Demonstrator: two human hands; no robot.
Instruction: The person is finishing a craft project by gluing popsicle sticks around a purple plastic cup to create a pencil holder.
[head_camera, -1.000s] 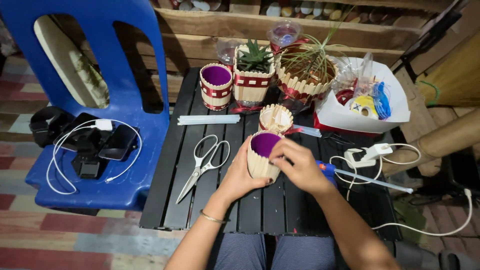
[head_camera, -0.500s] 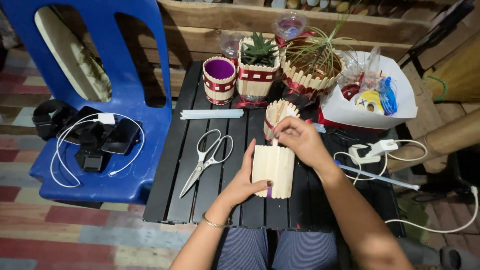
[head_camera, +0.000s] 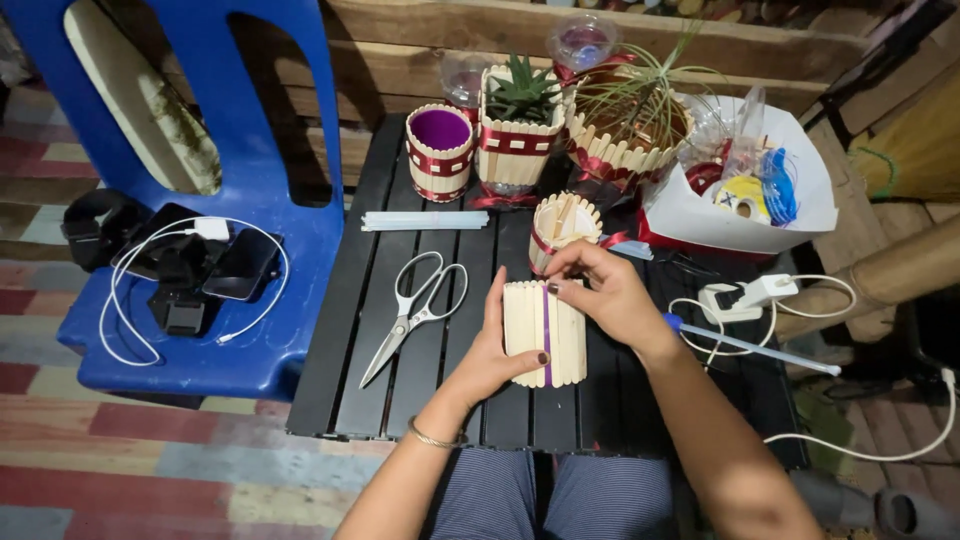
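A cup (head_camera: 545, 333) clad in pale craft sticks, with one purple gap showing, lies on its side over the black slatted table (head_camera: 400, 390). My left hand (head_camera: 490, 355) cradles it from the left and below. My right hand (head_camera: 600, 292) rests on its upper right edge, fingertips pinching at a stick near the rim. Just beyond stands a smaller stick-clad cup (head_camera: 560, 228) holding loose sticks.
Scissors (head_camera: 415, 310) lie left of the cup, clear glue sticks (head_camera: 425, 220) behind them. Stick-clad pots (head_camera: 440, 150) with plants (head_camera: 520, 120) line the back. A white box of supplies (head_camera: 740, 200) and a glue gun with cord (head_camera: 745, 300) sit right. A blue chair (head_camera: 200, 300) holds phones and cables.
The cup has been turned from mouth-up to lying on its side, and both hands have shifted slightly with it; my right hand now pinches at its top edge.
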